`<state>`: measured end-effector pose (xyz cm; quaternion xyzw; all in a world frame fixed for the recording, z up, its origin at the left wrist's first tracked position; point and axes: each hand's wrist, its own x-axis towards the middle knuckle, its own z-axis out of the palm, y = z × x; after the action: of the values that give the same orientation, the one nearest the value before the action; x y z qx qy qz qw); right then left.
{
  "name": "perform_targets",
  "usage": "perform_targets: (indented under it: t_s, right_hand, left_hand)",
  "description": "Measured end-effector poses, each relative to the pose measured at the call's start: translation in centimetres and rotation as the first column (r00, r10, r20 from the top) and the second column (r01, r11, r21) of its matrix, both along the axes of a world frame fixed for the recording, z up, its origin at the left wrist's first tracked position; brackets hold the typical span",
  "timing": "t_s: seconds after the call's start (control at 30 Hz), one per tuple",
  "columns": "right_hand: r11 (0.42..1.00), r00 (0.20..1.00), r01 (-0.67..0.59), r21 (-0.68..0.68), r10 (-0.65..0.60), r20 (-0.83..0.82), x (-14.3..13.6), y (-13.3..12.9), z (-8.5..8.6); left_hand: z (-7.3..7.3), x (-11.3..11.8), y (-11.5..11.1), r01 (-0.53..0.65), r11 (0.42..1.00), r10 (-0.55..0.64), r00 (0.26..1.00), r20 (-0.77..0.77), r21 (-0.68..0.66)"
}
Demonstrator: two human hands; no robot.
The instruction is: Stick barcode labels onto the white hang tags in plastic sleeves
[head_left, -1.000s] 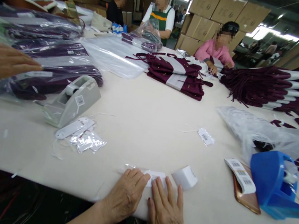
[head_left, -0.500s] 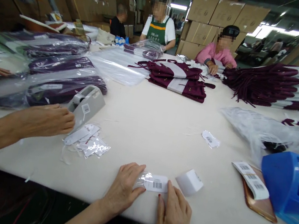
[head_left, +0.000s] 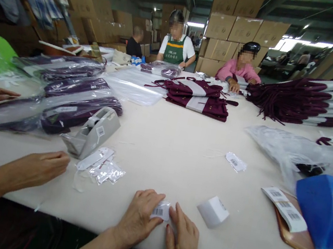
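Observation:
Near the table's front edge, my left hand (head_left: 141,213) pinches a white barcoded tag (head_left: 160,212) in clear plastic, its fingers covering the left part. My right hand (head_left: 183,242) is at the tag's right end, thumb and forefinger apart, fingertips at or very near its edge; whether they touch it I cannot tell. Right of my hands stands a folded strip of white labels (head_left: 213,212). Farther off lies another barcoded tag (head_left: 236,162). On the left, tags in clear plastic (head_left: 104,166) lie piled beside a grey tape dispenser (head_left: 96,132).
A co-worker's hand (head_left: 46,165) is near the grey dispenser. Bagged maroon goods (head_left: 75,110) lie at left, folded maroon goods (head_left: 202,105) at the back. At right are a blue tape dispenser (head_left: 315,211), a phone (head_left: 309,244) with a label strip (head_left: 285,209), and thin plastic (head_left: 278,148).
Less of the tag shows now; my left hand covers more of it and my right hand has come closer to my left. The co-worker's hand has drawn back from the grey dispenser.

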<state>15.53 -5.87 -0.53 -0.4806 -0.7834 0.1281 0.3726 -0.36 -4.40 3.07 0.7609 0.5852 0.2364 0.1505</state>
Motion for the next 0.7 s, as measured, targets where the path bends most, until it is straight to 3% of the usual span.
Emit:
perform_targets:
  t_s: [0.1,0.2,0.37,0.53,0.7]
  right_hand:
    - [0.999,0.999,-0.032,-0.027,0.031,-0.036,-0.2,0.3,0.3]
    - [1.0,0.996,0.012,-0.028,-0.014,-0.087,-0.1,0.6,0.3]
    - [0.996,0.987,0.052,-0.065,-0.062,-0.15,0.6,0.9,-0.4]
    - [0.998,0.999,0.029,-0.047,-0.03,-0.016,0.0,1.8,0.2]
    - [0.976,0.988,-0.06,-0.208,0.089,0.128,-1.1,3.3,2.1]
  left_hand:
    - [0.8,0.1,0.2,0.003,0.997,-0.004,1.0,-0.007,-0.078]
    - [1.2,-0.5,0.1,-0.016,0.991,0.019,1.0,0.025,-0.131]
    - [2.0,-2.7,-0.3,-0.197,0.961,0.199,0.98,-0.007,-0.193]
    - [2.7,-3.1,0.0,-0.245,0.943,0.229,0.969,-0.096,-0.224]
    - [2.5,-2.7,0.5,-0.208,0.941,0.202,0.978,-0.05,-0.268]
